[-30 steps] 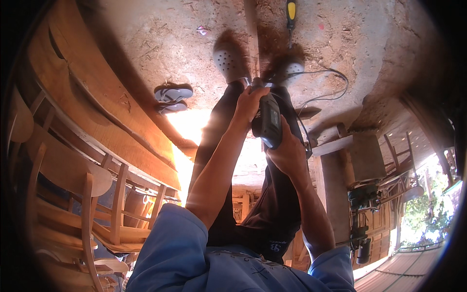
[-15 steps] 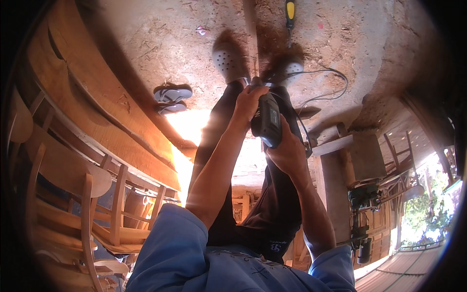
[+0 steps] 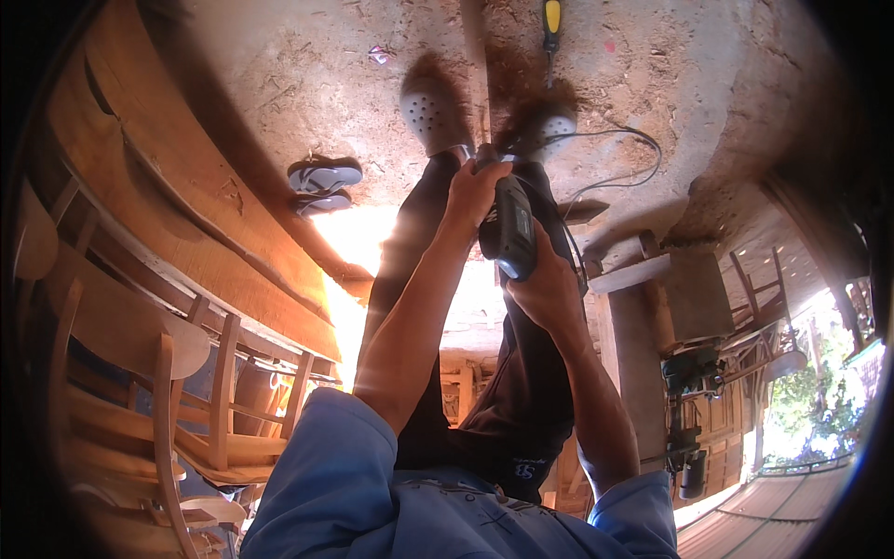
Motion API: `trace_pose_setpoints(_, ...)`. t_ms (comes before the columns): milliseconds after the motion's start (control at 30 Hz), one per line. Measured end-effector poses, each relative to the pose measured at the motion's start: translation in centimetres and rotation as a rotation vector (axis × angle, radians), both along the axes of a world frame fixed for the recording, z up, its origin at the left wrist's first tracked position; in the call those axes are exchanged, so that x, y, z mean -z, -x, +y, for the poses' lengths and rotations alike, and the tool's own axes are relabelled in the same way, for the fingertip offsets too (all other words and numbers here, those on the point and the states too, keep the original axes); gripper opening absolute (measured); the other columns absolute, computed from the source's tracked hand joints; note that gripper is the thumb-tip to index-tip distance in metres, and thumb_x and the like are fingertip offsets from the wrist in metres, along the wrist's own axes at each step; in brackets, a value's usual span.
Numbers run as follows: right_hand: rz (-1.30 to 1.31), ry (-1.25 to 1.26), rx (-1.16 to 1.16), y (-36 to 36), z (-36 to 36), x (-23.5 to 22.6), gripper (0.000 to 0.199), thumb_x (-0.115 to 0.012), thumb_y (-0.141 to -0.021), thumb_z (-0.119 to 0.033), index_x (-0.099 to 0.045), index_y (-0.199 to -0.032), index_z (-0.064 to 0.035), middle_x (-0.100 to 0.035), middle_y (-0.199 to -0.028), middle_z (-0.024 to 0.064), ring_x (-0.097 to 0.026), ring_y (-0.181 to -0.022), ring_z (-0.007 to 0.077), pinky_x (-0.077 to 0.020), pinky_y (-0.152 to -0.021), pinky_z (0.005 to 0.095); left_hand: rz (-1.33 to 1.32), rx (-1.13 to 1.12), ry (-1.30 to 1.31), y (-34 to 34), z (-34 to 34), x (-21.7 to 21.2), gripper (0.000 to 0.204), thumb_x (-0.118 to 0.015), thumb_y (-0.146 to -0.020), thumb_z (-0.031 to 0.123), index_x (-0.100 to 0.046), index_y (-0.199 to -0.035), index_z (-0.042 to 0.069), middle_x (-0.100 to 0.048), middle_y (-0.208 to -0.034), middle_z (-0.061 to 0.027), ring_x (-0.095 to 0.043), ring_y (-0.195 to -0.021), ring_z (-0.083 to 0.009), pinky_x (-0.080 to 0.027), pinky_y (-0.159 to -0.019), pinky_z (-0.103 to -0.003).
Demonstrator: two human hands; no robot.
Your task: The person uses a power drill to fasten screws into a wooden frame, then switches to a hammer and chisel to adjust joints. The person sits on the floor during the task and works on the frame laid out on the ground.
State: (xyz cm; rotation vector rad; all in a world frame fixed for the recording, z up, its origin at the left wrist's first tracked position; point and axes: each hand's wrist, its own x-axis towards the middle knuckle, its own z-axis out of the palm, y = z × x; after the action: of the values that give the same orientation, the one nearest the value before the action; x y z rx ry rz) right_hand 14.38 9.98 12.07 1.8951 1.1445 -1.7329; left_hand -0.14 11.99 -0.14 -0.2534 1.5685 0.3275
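Note:
I look down along my own body at a dusty floor. Both hands grip a dark grey power tool [image 3: 511, 228] held over my legs. My left hand [image 3: 473, 191] closes around its front end, near a thin wooden strip [image 3: 477, 65] that runs between my grey shoes [image 3: 430, 114]. My right hand [image 3: 548, 287] wraps the tool's rear body. A cable [image 3: 615, 163] loops from the tool across the floor to the right. Sawdust lies around my feet.
A yellow-handled screwdriver [image 3: 552, 23] lies on the floor beyond my feet. A pair of sandals [image 3: 321, 186] sits to the left. Curved wooden planks [image 3: 177, 196] and chair frames [image 3: 186, 391] stack at left. Wooden blocks [image 3: 652, 279] and more furniture stand at right.

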Motion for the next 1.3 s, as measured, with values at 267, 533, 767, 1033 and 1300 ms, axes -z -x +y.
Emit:
trace_pose_setpoints(267,-0.057,0.008,-0.025,0.3,-1.0,0.5,0.084,-0.076,-0.079,-0.014,-0.039,-0.155,-0.0122,-0.073,-0.099,0.0258,-0.07,-0.095,0.0476,-0.0572,-0.081,0.0541,0.018,-0.004,-0.042,0.2,-0.6,0.6,0.035,-0.077,-0.086,0.022,-0.068,-0.11,-0.002,-0.073,-0.091,-0.0099,-0.07,-0.078,-0.0181,-0.056,-0.07,-0.031)
trace_pose_setpoints(533,-0.027,-0.075,-0.049,0.2,-1.3,0.8,0.083,-0.07,-0.076,-0.009,-0.039,-0.152,-0.0021,-0.073,-0.089,0.0268,-0.072,-0.083,0.048,-0.0572,-0.075,0.0561,0.005,0.046,-0.037,0.4,-0.4,0.7,0.035,-0.076,-0.087,0.022,-0.069,-0.113,-0.001,-0.073,-0.094,-0.0084,-0.07,-0.08,-0.0167,-0.056,-0.071,-0.031)
trace_pose_setpoints(767,-0.039,-0.022,-0.036,0.6,-0.8,1.0,0.083,-0.069,-0.077,-0.011,-0.038,-0.153,-0.0022,-0.073,-0.089,0.0284,-0.072,-0.084,0.0487,-0.0576,-0.077,0.0568,-0.02,0.02,-0.017,0.6,-0.3,1.2,0.031,-0.075,-0.09,0.022,-0.074,-0.115,0.003,-0.073,-0.098,-0.0045,-0.07,-0.085,-0.0131,-0.055,-0.077,-0.028)
trace_pose_setpoints(1033,-0.049,-0.018,-0.065,0.8,0.0,1.4,0.081,-0.069,-0.078,-0.013,-0.038,-0.152,-0.0021,-0.073,-0.087,0.0283,-0.072,-0.082,0.0497,-0.0574,-0.077,0.058,-0.012,-0.005,0.007,0.6,-0.3,2.0,0.035,-0.076,-0.09,0.023,-0.072,-0.119,0.002,-0.073,-0.098,-0.0049,-0.07,-0.086,-0.0126,-0.054,-0.078,-0.028)
trace_pose_setpoints(1300,-0.072,0.006,-0.084,1.0,0.6,2.2,0.081,-0.069,-0.078,-0.014,-0.039,-0.152,-0.0033,-0.073,-0.088,0.029,-0.071,-0.083,0.0503,-0.0577,-0.078,0.058,-0.036,-0.014,0.006,0.7,0.2,2.6,0.036,-0.076,-0.089,0.026,-0.072,-0.115,0.002,-0.072,-0.096,-0.004,-0.069,-0.085,-0.0129,-0.053,-0.079,-0.028)
